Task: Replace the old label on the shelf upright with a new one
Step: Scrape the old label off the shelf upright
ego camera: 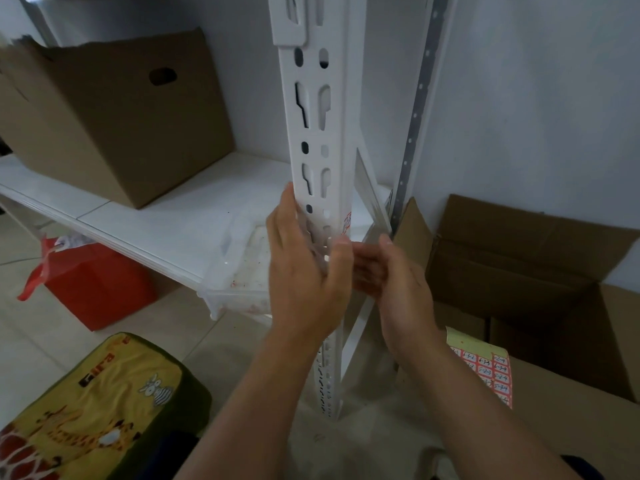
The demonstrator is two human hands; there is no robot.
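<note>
Label on upright, just above both hands.

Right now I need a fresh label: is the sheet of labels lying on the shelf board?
No, the label sheet lies on a cardboard box at the lower right, off the shelf board.
</note>
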